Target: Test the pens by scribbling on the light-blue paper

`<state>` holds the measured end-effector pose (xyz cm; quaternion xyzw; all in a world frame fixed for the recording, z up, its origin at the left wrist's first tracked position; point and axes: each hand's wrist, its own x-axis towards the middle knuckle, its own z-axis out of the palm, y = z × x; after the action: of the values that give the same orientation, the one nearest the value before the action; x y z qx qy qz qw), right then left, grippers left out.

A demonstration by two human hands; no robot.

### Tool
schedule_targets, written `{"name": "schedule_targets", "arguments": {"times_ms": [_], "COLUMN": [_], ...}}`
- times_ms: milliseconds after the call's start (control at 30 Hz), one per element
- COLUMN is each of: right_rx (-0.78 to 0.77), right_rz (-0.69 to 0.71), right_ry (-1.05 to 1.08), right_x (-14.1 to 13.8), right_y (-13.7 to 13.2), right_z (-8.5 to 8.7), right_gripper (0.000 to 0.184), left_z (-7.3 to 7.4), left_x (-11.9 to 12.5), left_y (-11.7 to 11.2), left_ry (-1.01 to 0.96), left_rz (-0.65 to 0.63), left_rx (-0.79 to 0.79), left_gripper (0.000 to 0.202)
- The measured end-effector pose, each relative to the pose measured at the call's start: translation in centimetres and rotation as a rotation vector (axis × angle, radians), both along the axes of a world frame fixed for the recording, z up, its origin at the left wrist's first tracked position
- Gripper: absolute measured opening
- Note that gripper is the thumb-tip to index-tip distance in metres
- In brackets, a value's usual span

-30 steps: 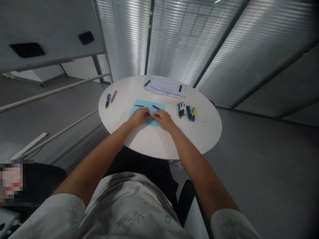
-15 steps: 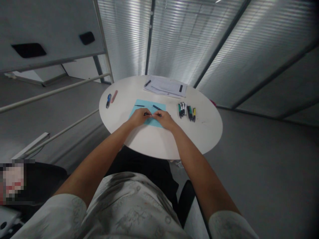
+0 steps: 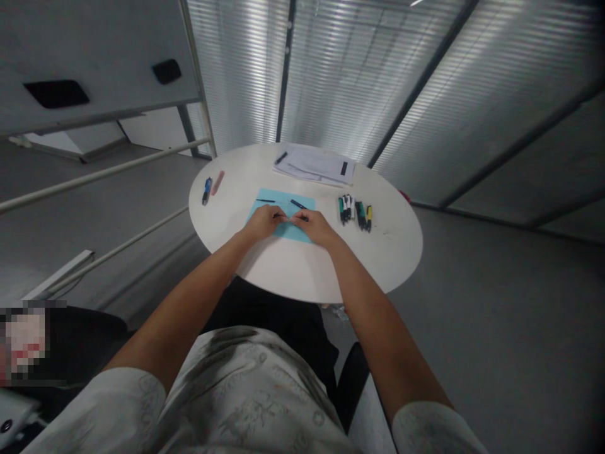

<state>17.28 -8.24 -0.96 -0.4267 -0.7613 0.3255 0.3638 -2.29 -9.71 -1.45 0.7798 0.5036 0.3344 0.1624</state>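
My left hand is closed in a pinch above a light blue sheet, with a small dark pen part between its fingers. Facing it, my right hand pinches another dark, slim pen part. The fingertips of both hands almost meet, and their details are too small to make out. Beyond my left hand, a thin dark stick like a pen refill lies on the sheet. Just past my right fingers lies a short dark blue pen piece.
The sheet lies on a white oval table. Several markers lie to the right. Stacked papers are at the back. A blue pen and a pink stick-like item lie at the left. A whiteboard frame stands left.
My right hand has shifted very slightly right, so the fingertips are a little farther apart. The things on the sheet and table have stayed in place.
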Motion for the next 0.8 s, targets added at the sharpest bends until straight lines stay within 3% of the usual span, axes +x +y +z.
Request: {"name": "schedule_targets", "arguments": {"times_ms": [267,533,700,800], "right_rx": [0.005,-0.015,-0.019,0.03], "right_rz": [-0.003,-0.002,-0.022,-0.045], "right_ry": [-0.107,-0.085,-0.003,-0.063], "right_x": [0.4,0.6,1.5,1.4], "right_y": [0.0,0.0,0.3,0.4], "right_z": [0.3,0.6,0.7,0.5], "right_gripper": [0.025,0.026,0.021,0.019], "left_z": [0.0,0.4,0.5,0.3], "left_x": [0.0,0.1,0.0,0.0], "left_y": [0.0,-0.2,-0.3,-0.2], "left_ry": [-0.016,-0.137,-0.156,-0.085], "left_rz": [0.002,0.0,0.076,0.033], "left_rx": [-0.022,-0.084,-0.035,0.012], "left_gripper": [0.023,0.019,0.018,0.016]}}
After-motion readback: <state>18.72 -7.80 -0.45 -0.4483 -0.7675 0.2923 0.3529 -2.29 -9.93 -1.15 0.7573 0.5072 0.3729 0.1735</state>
